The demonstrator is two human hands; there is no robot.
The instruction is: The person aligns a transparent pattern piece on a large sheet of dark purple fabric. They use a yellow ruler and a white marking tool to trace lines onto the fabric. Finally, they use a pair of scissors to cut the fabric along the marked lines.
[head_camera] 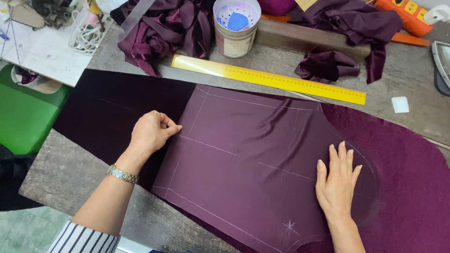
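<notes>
Nearby, the tin (236, 35) holds blue chalk (237, 21), beyond the purple fabric (248, 154).

A metal link wristwatch (122, 174) is being worn on the left wrist, above a sleeve (84, 239) striped dark on white. A ring is being worn on the left hand (151, 132); nothing is being worn on the right hand (336, 182).

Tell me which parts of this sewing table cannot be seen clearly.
Head view only:
- Iron: cut off by the right edge.
- Left hand: curled fingers hide any held object.
- Velvet under the smooth piece: covered.
- Machine: cut off by the top edge.
</notes>
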